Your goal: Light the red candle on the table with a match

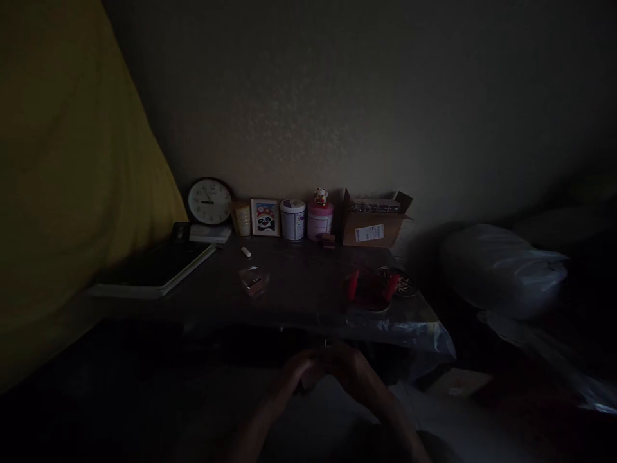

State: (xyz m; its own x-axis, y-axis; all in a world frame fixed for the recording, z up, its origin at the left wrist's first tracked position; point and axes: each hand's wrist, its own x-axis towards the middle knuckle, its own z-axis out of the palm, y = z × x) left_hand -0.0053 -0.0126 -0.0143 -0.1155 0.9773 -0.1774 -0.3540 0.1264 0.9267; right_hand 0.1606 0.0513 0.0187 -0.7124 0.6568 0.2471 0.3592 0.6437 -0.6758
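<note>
In the dim head view my left hand (303, 365) and my right hand (344, 359) meet in front of the table's near edge. Both have their fingers bent inward and closed. Whatever lies between them is too dark to name; only a small brownish patch shows below the fingers. On the table (299, 276) beyond them lie a small clear plastic bag (254, 281) with something brown inside and a short white stick-like piece (246, 252). To the right stands a dark tray-like holder with red sides (354, 284), beside a round dish (403, 283) of small sticks.
Along the wall stand a clock (211, 201), a panda picture frame (265, 217), a white tin (293, 220), a pink tin (320, 222) topped by a cat figurine, and an open carton (370, 228). A large book-like slab (159, 270) lies left; a plastic bag (504, 270) bulges right.
</note>
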